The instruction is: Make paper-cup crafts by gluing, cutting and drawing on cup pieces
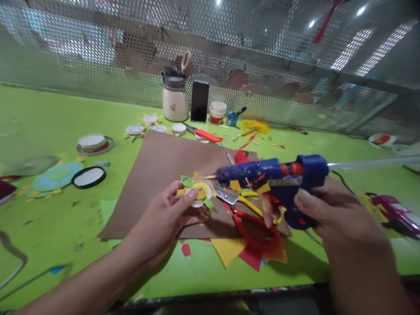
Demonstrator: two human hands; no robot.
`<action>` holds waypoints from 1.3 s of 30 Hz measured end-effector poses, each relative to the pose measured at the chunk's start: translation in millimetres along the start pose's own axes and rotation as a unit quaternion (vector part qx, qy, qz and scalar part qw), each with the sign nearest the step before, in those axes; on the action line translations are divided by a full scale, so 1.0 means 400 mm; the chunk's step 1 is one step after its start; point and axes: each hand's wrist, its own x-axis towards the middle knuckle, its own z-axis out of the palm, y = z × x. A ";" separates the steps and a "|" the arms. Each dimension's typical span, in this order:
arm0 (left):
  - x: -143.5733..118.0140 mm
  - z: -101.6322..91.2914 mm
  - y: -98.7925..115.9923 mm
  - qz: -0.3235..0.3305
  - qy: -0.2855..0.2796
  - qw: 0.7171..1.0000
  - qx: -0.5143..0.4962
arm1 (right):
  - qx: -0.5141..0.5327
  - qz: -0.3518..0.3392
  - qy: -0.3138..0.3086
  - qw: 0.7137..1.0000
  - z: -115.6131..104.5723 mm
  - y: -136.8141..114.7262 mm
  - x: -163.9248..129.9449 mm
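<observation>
Between the thumb and fingers of my left hand [175,205] is a small paper flower [199,192] with a yellow disc on a white round base and green and yellow bits around it. My right hand [348,223] grips a blue hot glue gun [262,173], a clear glue stick [374,164] jutting from its back. The gun's nozzle points left, close to the flower's upper edge; whether it touches I cannot tell. Below the gun lie scissors with red handles [256,236] and a tool with yellow handles [252,205], on a brown sheet [157,162].
Behind the sheet are a red box cutter [208,135], a white jar [175,103], a phone [200,101] and a paper cup [218,113]. A tape roll [93,143] and black-rimmed oval [89,177] lie left. A purple glue gun [397,212] rests right. Perforated mesh [138,57] stands behind.
</observation>
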 end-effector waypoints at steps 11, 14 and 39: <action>-0.011 0.009 -0.003 -0.004 0.006 1.000 0.000 | -0.084 0.050 -0.102 0.990 0.001 -0.004 0.006; -0.010 0.008 -0.002 -0.004 -0.001 1.000 -0.001 | -0.092 0.068 -0.091 0.989 0.000 -0.009 0.012; -0.014 0.021 0.007 -0.003 0.008 1.000 -0.013 | -0.143 0.094 -0.101 0.980 0.009 0.001 0.019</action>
